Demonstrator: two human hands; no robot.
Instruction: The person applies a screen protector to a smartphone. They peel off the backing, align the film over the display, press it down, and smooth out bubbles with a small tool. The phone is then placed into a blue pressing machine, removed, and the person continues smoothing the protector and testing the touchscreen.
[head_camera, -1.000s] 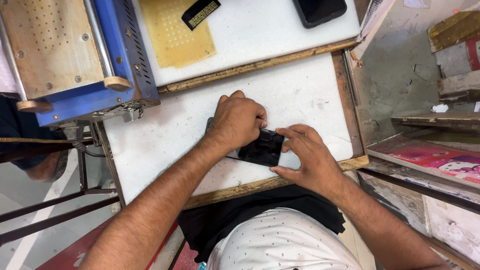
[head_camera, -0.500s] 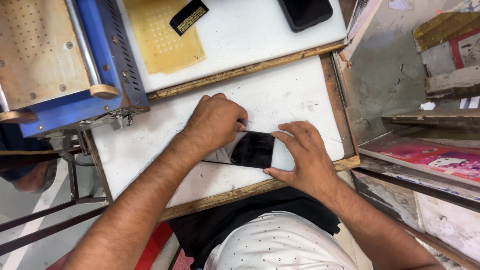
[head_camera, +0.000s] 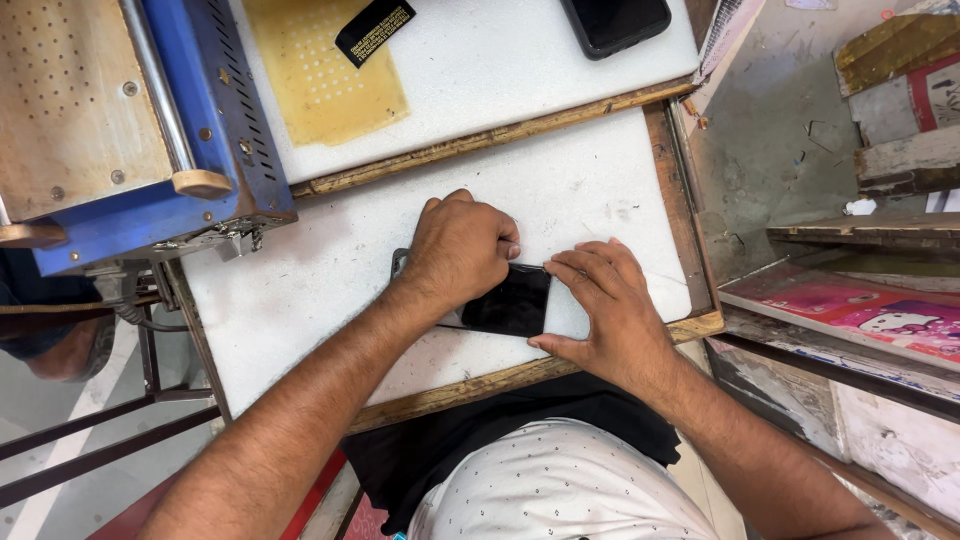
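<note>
Counted on the bench: two hands, one dark glossy phone screen (head_camera: 512, 300) under them, one second dark phone (head_camera: 614, 22) at the far edge, one black label strip (head_camera: 374, 28), one yellowed perforated mat (head_camera: 320, 75), one blue machine (head_camera: 130, 120) with a perforated metal plate. Left hand (head_camera: 458, 250) laid palm-down over the left end of the phone screen, fingers curled and pressed on it; whether anything was pinched beneath could not be told. Right hand (head_camera: 605, 305) set at the right end, fingers spread flat, thumb against the near edge, steadying rather than closed around it. Phone screen located flat on the near white work board (head_camera: 300, 290), close to its front edge, between the two hands and touched by both. Near board framed in worn wood; a second white board (head_camera: 480, 80) placed just behind it, carrying the mat, the label strip and the second phone. Blue machine positioned at the far left, overhanging the near board's corner. To the right: rough grey wall (head_camera: 780, 150), stacked wooden shelves (head_camera: 880, 235), one pink printed box (head_camera: 860, 310). Below left: dark metal frame legs over a grey floor (head_camera: 60, 470).
</note>
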